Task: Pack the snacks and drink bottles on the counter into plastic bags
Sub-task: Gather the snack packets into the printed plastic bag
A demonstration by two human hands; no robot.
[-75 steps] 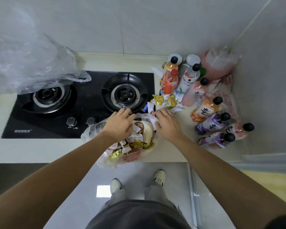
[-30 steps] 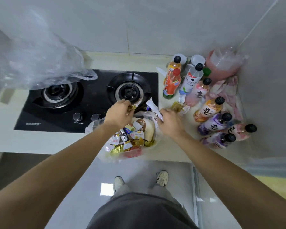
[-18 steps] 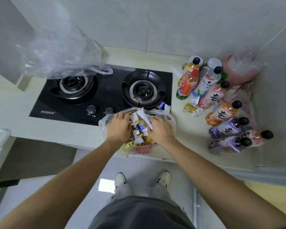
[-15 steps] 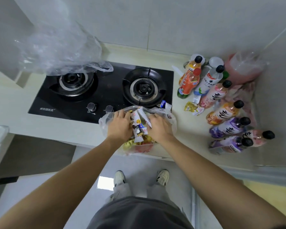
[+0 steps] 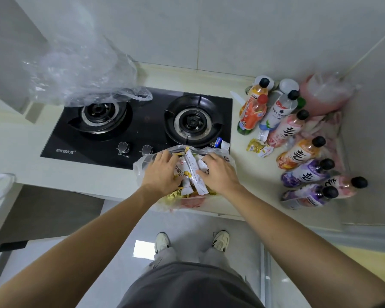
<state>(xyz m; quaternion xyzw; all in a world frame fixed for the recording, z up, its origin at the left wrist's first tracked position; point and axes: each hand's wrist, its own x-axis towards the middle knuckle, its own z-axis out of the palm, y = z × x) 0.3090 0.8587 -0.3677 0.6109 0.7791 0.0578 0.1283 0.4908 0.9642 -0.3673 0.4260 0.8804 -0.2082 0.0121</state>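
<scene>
The clear plastic bag stuffed with snack packets (image 5: pixel 142 165) sits at the bench's (image 5: pixel 249 183) front lip, so pressing harder could tip it to the floor or split the thin film. My left hand (image 5: pixel 162 172) and right hand (image 5: pixel 218 172) both press loose white sachets (image 5: pixel 191 167) down into its mouth, fingers curled over them. Two yellow packets (image 5: pixel 257 147) lie at my right hand's two o'clock, with the upright drink bottles (image 5: pixel 298 152) beyond them.
</scene>
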